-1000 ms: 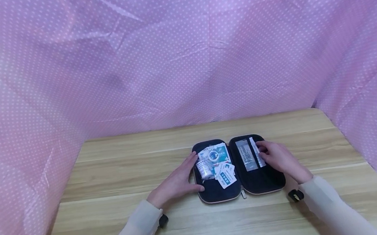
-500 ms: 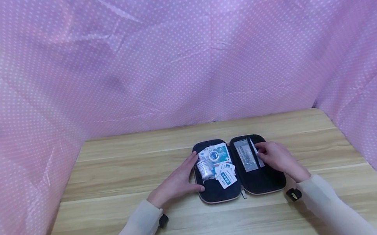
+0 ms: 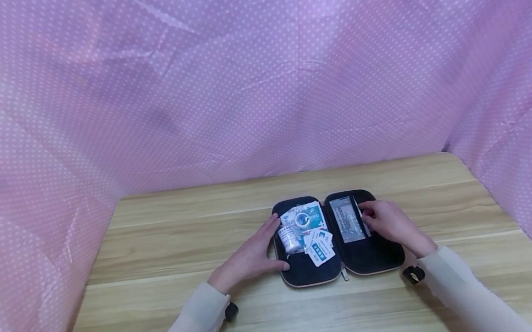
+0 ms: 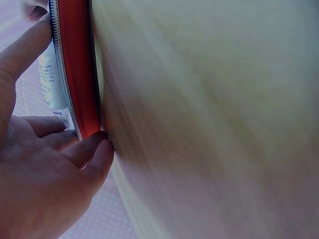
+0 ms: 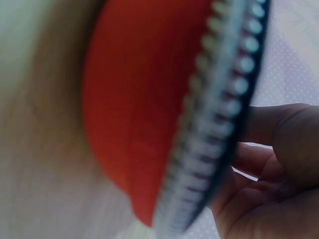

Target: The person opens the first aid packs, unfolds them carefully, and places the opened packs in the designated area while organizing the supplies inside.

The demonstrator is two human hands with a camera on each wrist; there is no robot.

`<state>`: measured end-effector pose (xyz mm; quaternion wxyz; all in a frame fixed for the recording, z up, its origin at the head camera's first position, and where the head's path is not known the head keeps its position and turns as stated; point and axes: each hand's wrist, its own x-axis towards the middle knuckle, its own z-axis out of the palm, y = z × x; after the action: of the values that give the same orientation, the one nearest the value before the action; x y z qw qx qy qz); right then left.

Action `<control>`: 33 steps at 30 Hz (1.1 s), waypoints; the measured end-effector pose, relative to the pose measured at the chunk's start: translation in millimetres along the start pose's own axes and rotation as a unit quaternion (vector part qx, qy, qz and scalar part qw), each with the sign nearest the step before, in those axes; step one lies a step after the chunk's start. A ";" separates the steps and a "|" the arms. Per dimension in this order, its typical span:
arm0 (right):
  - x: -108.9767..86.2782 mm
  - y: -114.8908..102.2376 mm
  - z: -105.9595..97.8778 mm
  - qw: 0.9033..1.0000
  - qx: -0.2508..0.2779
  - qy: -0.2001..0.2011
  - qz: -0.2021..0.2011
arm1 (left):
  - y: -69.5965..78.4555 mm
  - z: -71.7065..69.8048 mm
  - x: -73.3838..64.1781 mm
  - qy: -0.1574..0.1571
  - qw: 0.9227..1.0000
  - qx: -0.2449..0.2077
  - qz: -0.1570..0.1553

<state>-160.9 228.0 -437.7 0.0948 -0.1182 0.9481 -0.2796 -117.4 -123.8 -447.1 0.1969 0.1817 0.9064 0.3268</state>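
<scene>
A black-lined zip case (image 3: 309,276) lies unfolded on the table, its outside red in both wrist views. My left hand (image 3: 252,253) rests along its left edge, fingers at the far side, thumb near the front. My right hand (image 3: 392,223) reaches over the right half and pinches a thin white packet (image 3: 367,229) beside a black elastic band (image 3: 355,215). Most of that packet is hidden by the fingers and band. A clear-and-silver packet (image 3: 344,220) lies under the band, to its left. In the right wrist view, the case rim covers the fingertips.
The left half holds a white bottle-like roll (image 3: 288,239), a clear roll of tape (image 3: 302,220), teal-and-white packets (image 3: 315,212) and several small white sachets (image 3: 320,250). A zipper pull (image 3: 344,273) hangs at the front hinge. Pink dotted cloth (image 3: 258,106) surrounds the wooden table (image 3: 166,244).
My right hand has shifted slightly left, sliding the white packet toward the band, so less of it shows. The clear packet moved slightly left. My left hand stays put.
</scene>
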 end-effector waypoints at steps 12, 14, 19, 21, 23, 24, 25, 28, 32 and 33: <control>-0.7 1.2 2.8 0.999 0.024 -0.020 0.006 | -2.4 2.7 1.2 0.004 1.000 0.005 0.001; -1.0 2.2 2.6 1.000 0.025 -0.016 0.008 | -2.7 3.0 1.4 0.004 1.000 0.004 0.002; -4.9 2.9 1.4 1.000 0.010 0.015 -0.007 | -3.1 3.1 1.9 0.003 1.000 0.002 0.005; -7.9 2.4 1.1 0.999 0.000 0.033 -0.016 | -2.8 3.1 2.0 0.002 1.000 0.003 0.005; -12.1 0.5 0.7 0.998 -0.006 0.056 -0.028 | -2.5 2.9 2.0 0.002 1.000 0.004 0.005; -14.3 -0.7 0.8 0.997 -0.006 0.067 -0.031 | -2.3 2.8 2.1 0.002 1.000 0.005 0.006; -16.6 -2.0 0.7 0.997 -0.002 0.076 -0.032 | -2.1 2.7 2.0 0.003 1.000 0.005 0.006; -23.3 -8.0 1.7 0.993 0.012 0.107 -0.045 | -1.6 2.0 1.6 0.007 1.000 0.003 0.015; -29.6 -17.6 5.8 0.988 0.027 0.138 -0.061 | -1.5 1.8 0.7 0.012 1.000 0.001 0.028; -30.9 -20.1 7.0 0.987 0.030 0.143 -0.064 | -1.6 2.0 0.6 0.012 1.000 0.001 0.029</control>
<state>-126.2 216.6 -428.9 -0.0562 -0.1342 0.9336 -0.3273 -117.3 -123.7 -449.7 0.1760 0.2038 0.9035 0.3334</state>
